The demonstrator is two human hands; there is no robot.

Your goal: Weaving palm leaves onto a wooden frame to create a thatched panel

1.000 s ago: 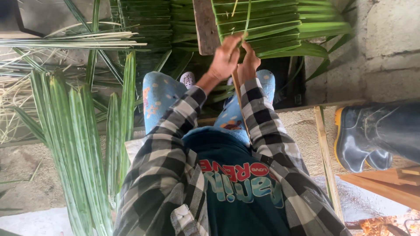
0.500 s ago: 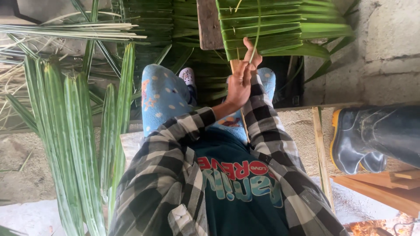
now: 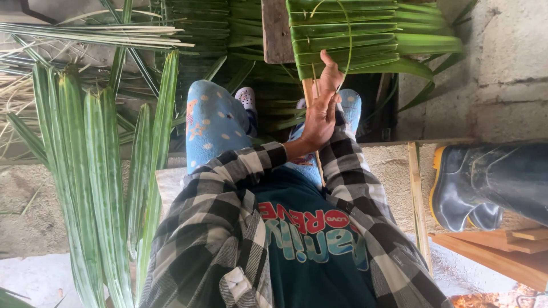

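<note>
Behind left hand (image 3: pixel 317 121), right hand (image 3: pixel 331 74) half hidden

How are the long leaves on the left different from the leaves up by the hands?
The loose leaves lie long and separate, pointing lengthwise along the ground; the folded leaves are stacked crosswise in neat overlapping rows on a stick. The loose ones look paler and ridged, the folded ones brighter and flatter. Nobody touches the loose ones; the right hand touches the folded ones. Both are green.

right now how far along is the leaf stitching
Done: a run of folded leaves already sits overlapped on the stick. In hand: the right hand pinches a thin green strip that loops up over the leaves, the left hand right beside it. Left: a pile of long loose leaves lies unused at the left.
</note>
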